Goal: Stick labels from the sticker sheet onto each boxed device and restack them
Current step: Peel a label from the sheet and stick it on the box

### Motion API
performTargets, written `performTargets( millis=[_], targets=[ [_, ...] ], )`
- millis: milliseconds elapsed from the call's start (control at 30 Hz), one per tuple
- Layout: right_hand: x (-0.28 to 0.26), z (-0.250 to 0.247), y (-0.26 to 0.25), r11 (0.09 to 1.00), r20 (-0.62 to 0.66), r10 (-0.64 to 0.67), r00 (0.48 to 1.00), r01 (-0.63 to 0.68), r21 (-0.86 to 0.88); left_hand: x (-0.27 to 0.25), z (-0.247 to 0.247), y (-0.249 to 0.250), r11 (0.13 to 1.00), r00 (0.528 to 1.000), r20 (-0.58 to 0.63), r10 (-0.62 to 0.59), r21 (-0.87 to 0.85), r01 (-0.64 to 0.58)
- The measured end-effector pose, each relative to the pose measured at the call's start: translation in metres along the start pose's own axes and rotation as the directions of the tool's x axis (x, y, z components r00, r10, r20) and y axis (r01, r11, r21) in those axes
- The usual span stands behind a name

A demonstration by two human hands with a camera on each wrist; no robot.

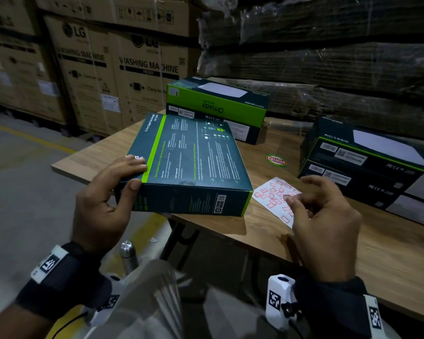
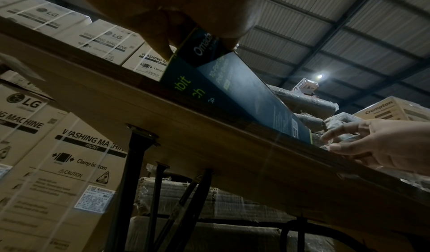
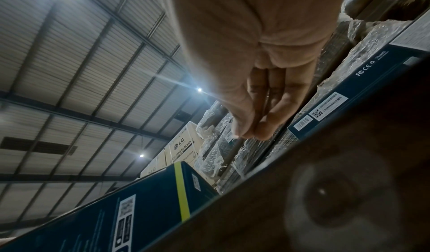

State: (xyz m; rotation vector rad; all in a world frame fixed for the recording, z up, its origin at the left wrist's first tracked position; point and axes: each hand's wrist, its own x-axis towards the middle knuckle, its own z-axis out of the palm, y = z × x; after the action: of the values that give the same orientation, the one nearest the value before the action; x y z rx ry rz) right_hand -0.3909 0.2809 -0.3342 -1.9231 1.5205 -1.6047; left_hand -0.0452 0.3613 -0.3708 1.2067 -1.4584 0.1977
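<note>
A dark teal boxed device (image 1: 194, 162) with a green stripe lies back side up on the wooden table (image 1: 267, 236), its near end overhanging the front edge. My left hand (image 1: 137, 173) grips its near left corner, thumb on the side face and fingers on top; the left wrist view shows the same box (image 2: 232, 90) from below. To its right lies the white sticker sheet (image 1: 271, 192) with red-outlined labels. Over it my right hand (image 1: 291, 200) has thumb and forefinger pinched together (image 3: 251, 132), a pale sliver of a label at their tips.
A stack of green and dark boxes (image 1: 216, 104) stands at the back of the table; another dark stack (image 1: 367, 172) stands at the right. A round sticker (image 1: 275, 160) is on the tabletop. A steel bottle (image 1: 127, 255) stands below the table edge. Big cartons (image 1: 108, 69) line the left.
</note>
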Motion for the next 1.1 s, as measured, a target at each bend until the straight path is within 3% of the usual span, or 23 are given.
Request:
performTargets(
  millis=[267,433,767,1100],
  targets=[
    [-0.004,0.008,-0.006,0.999,0.072,-0.031,0.997,0.029,0.038,0.000,0.000,0.000,1.000,1.000,-0.003,-0.005,-0.008,0.005],
    [-0.007,0.017,-0.018,0.990,0.139,-0.123,0.983,0.111,0.087,0.000,0.002,-0.001,1.000,1.000,-0.014,-0.009,-0.005,0.009],
    [-0.014,0.055,-0.069,0.873,0.252,-0.461,0.851,0.486,-0.044,0.000,0.002,0.001,1.000,1.000,-0.025,-0.018,-0.017,0.017],
    [-0.013,0.086,-0.089,0.855,0.428,-0.487,0.761,0.516,0.055,0.001,0.002,0.000,0.999,0.999,-0.028,-0.022,-0.037,0.021]
  ],
)
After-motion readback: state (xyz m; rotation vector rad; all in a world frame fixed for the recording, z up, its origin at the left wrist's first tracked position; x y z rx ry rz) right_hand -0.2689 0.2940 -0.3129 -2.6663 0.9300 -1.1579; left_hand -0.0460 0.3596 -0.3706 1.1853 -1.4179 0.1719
